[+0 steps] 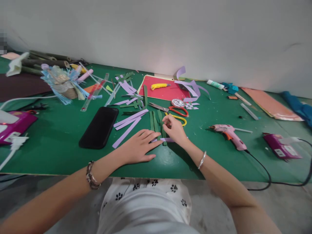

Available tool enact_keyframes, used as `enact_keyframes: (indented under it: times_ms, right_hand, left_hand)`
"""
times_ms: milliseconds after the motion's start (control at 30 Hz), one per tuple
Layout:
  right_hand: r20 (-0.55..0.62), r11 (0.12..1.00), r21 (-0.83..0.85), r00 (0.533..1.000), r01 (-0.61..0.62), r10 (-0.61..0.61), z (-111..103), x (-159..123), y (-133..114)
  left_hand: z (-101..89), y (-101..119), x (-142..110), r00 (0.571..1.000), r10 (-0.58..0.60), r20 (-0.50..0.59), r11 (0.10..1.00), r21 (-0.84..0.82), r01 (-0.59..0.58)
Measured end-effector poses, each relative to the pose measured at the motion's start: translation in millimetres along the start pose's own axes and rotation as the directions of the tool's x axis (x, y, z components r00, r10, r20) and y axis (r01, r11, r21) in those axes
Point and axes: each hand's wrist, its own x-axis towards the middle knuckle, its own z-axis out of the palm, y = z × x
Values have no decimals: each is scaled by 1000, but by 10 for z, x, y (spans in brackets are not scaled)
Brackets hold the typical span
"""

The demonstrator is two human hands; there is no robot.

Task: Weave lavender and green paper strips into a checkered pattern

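Left hand palm down, spread flat, fingertips over the lower part of some upright strips; right hand with fingers curled, thumb and index drawn together above the same strips, though I cannot tell whether they pinch one. Broadest thing under it all: a smooth green tabletop. Beyond the hands, a flat red paper sheet; left of the left hand, a black rectangular phone; off to the right, a pink plastic glue gun. Just past the right hand, metal-bladed scissors with an orange-red loop, close enough to be worth watching for the knuckles. Between the hands, narrow dark green paper strips stand side by side, ends away from the body; a pale lavender paper strip lies crosswise near their lower ends, partly hidden by both hands. Handling, as I judge it: left palm light but firm so the green ones neither fan nor skew; right fingertips lifting one green strip at a time, low near the crossing, without creasing it; lavender strip kept square and snug, gaps even
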Motion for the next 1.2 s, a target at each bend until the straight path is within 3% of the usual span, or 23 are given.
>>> enact_keyframes:
  times_ms: [333, 500, 700, 833, 1000, 1200]
  right_hand:
    - [11, 992, 115, 999, -48, 47, 56, 22, -8]
    - [58, 963, 218, 988, -155, 146, 74, 30, -9]
    - [58, 951, 263, 986, -166, 156, 98, 21, 2]
    - [45, 973, 199, 993, -117, 110, 96, 30, 12]
    - [29, 997, -38, 997, 67, -66, 90, 51, 11]
    - [69, 992, -90, 994, 88, -82, 68, 46, 31]
  left_hand:
    - [-18, 51, 33, 991, -52, 120, 997, -44, 57]
    - [-25, 53, 36, 994, -35, 106, 999, -23, 38]
    - [-24, 53, 36, 995, -30, 91, 1000, -1, 30]
    - [-30, 51, 48, 996, -21, 88, 1000, -4, 21]
    - [-1, 50, 26, 993, -36, 115, 999, -24, 39]
    - [52, 75, -98, 990, -75, 119, 988, -126, 90]
